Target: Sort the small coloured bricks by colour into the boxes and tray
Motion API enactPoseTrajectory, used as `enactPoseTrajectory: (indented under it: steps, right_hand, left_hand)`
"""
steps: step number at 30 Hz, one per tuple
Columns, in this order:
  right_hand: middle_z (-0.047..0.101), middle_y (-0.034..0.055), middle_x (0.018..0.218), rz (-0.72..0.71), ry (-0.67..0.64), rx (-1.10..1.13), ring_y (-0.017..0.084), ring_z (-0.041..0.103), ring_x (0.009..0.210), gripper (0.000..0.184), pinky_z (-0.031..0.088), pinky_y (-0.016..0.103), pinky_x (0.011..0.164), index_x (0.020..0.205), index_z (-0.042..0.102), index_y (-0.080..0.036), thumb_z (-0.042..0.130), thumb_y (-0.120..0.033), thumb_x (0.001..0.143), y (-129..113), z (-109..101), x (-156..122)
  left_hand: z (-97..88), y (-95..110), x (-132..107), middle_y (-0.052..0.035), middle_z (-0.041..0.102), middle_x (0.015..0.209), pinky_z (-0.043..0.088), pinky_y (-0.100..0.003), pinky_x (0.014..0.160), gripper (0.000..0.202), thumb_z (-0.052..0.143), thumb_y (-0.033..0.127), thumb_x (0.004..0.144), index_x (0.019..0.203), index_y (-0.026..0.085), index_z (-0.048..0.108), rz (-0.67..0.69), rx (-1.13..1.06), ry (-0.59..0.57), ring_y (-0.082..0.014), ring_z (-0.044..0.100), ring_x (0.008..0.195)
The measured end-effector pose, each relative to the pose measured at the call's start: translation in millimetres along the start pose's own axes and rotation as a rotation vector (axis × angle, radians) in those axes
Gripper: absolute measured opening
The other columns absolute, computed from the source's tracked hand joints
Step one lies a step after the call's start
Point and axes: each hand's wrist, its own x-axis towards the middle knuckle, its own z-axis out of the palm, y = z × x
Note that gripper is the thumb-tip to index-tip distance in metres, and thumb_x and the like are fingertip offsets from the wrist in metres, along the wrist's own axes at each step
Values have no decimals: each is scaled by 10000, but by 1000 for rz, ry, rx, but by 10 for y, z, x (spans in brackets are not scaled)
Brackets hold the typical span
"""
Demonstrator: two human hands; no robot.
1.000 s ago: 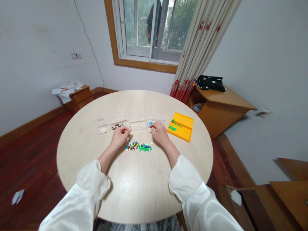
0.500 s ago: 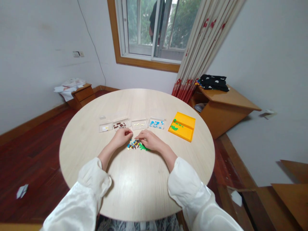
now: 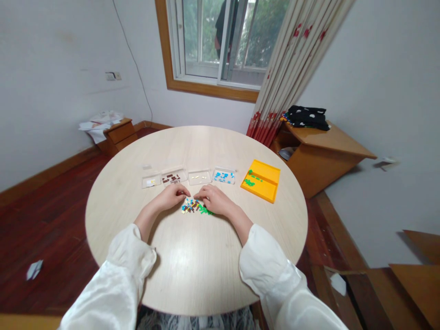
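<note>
A small mixed pile of blue, brown, yellow and green building bricks point(image 3: 191, 206) lies on the round table between my hands. My left hand point(image 3: 172, 196) is at its upper left edge, fingertips slightly apart and bent toward the bricks; nothing shows between them. My right hand point(image 3: 213, 200) reaches over the upper right side, its index finger stretched to the pile's top edge. Its lower fingers and thumb partly cover the green bricks point(image 3: 205, 210). Whether either hand touches a brick is too small to make out.
Beyond my hands stand clear boxes: one with a few pale pieces point(image 3: 151, 182), a box of brown bricks point(image 3: 172, 178), a box of cream bricks point(image 3: 200, 183), and a box of blue bricks point(image 3: 224, 181). A yellow tray point(image 3: 268, 188) holds green bricks at the right. The round table point(image 3: 192, 266) has a curved edge.
My left hand has lowered slightly toward the pile and its fingertips have opened a little. My right hand stays almost in place. The whole view has shifted slightly.
</note>
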Motion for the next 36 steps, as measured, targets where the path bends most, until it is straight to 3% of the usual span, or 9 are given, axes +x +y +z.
enactPoseTrajectory:
  steps: [9, 19, 25, 36]
  right_hand:
    - [627, 48, 921, -39, -46, -15, 161, 519, 895, 383, 390, 284, 824, 1026, 683, -236, 455, -44, 785, -35, -1, -22]
    - [653, 76, 898, 38, 52, -4, 154, 543, 896, 315, 390, 280, 837, 942, 691, -136, 446, -5, 794, 84, 63, 18]
    - [651, 70, 888, -4, 36, 3, 149, 549, 869, 303, 397, 267, 816, 1036, 677, -167, 495, -52, 823, 114, 99, 30]
    - [637, 59, 855, 22, 63, 12, 143, 551, 855, 250, 411, 264, 818, 971, 704, -163, 513, -86, 828, 79, 98, 30]
  left_hand:
    - [24, -37, -1, -41, 651, 664, 400, -242, 579, 199, 506, 198, 613, 685, 152, 686, 4, -3, -33, -142, 533, 589]
    - [38, -90, 14, -37, 643, 664, 410, -242, 603, 205, 508, 206, 644, 730, 131, 679, -6, 47, -62, -138, 534, 620]
    - [29, -88, 6, -47, 637, 688, 414, -249, 620, 236, 481, 205, 684, 780, 104, 671, 6, 100, -99, -138, 533, 637]
    - [24, -71, 6, -59, 645, 725, 419, -246, 617, 225, 487, 204, 691, 780, 105, 670, 1, 102, -96, -139, 541, 647]
